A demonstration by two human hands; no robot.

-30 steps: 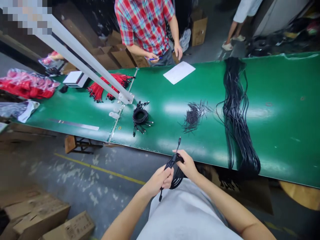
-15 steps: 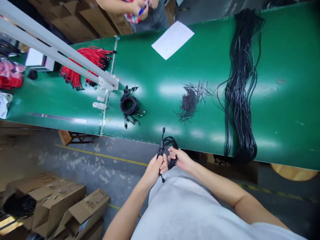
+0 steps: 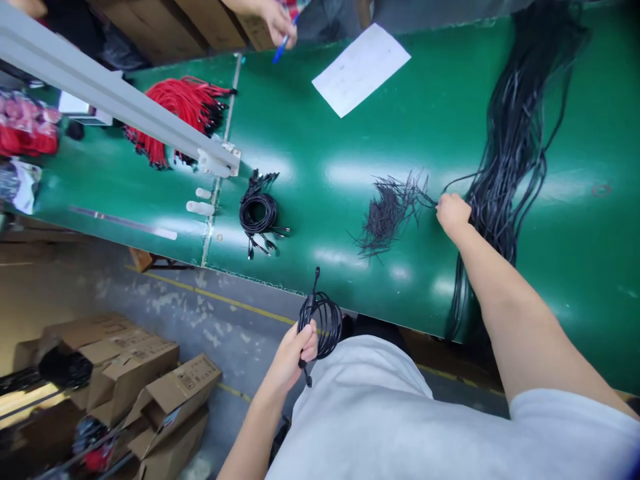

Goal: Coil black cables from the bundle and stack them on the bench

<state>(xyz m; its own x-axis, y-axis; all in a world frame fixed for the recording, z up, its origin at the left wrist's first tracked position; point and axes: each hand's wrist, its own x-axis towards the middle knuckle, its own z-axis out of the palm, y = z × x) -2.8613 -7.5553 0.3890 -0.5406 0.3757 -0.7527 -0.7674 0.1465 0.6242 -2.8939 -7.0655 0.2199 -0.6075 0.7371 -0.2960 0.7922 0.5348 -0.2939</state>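
Observation:
My left hand (image 3: 295,350) is closed round a small coil of black cable (image 3: 323,319), held just off the near edge of the green table (image 3: 320,133), with one plug end sticking up. My right hand (image 3: 453,213) reaches out over the table with fingers curled, touching the thin ends of a pile of short black ties (image 3: 387,210) on its left and close to a long hank of black cables (image 3: 515,147) on its right. What the right fingers pinch is hidden.
A finished black cable coil (image 3: 259,213) lies left of the ties. Red cables (image 3: 173,110) and a white sheet of paper (image 3: 360,67) lie farther back. Another person's hand with a blue pen (image 3: 277,27) is at the far edge. Cardboard boxes (image 3: 130,393) stand on the floor.
My right hand let go of the coil and reached forward to the ties beside the long cables. My left hand keeps the coil alone. The view tipped down.

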